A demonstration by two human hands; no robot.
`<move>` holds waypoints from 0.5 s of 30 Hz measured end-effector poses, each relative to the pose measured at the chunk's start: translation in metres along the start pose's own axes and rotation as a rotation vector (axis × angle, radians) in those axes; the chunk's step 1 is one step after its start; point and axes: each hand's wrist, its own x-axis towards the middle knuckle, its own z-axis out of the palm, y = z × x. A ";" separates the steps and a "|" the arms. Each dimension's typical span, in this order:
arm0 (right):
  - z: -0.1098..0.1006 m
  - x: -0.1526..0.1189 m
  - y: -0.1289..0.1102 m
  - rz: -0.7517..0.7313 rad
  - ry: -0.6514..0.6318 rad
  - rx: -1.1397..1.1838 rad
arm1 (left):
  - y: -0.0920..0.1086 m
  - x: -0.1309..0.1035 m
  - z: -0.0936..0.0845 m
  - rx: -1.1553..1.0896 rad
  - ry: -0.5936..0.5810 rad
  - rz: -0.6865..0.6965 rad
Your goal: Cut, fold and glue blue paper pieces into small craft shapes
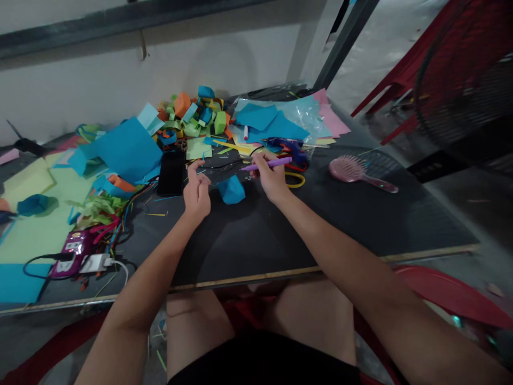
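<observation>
My right hand (269, 174) is closed around a purple pen (276, 162), which points left. My left hand (197, 190) is raised over the table with its fingers curled. At its fingertips a thin blue paper strip (203, 156) stands out, apparently pinched. Between my hands a folded blue paper shape (231, 190) sits on the dark tabletop, touched by neither. Just beyond my right hand lie scissors with a yellow handle (295, 181) and a dark blue tool (286, 144) with red parts.
Folded paper pieces (192, 115) are heaped by the wall. A black phone (171, 174) lies left of my left hand, near blue sheets (124, 147) and a purple device (74, 254) with cables. A pink hairbrush (348, 170) rests at right, near a fan (465, 91).
</observation>
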 end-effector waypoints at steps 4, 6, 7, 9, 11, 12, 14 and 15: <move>-0.001 0.001 -0.002 0.007 -0.031 0.026 | -0.004 0.004 0.006 -0.101 0.241 -0.098; -0.003 0.001 -0.005 -0.004 -0.031 0.059 | -0.005 0.006 0.009 -0.115 0.286 -0.062; -0.003 0.000 -0.007 -0.012 -0.041 0.075 | -0.005 0.007 0.010 -0.119 0.284 -0.041; -0.005 -0.001 -0.011 -0.009 -0.090 0.102 | -0.005 0.009 0.010 -0.121 0.235 -0.007; -0.005 -0.003 -0.015 0.031 -0.154 0.121 | -0.005 0.010 0.008 -0.096 0.166 0.019; -0.005 -0.004 -0.017 0.060 -0.179 0.129 | -0.005 0.011 0.007 -0.075 0.142 0.031; -0.005 -0.006 -0.018 0.106 -0.210 0.139 | -0.007 0.013 0.004 -0.043 0.108 0.051; -0.005 -0.006 -0.019 0.120 -0.218 0.141 | -0.008 0.014 0.003 -0.042 0.089 0.057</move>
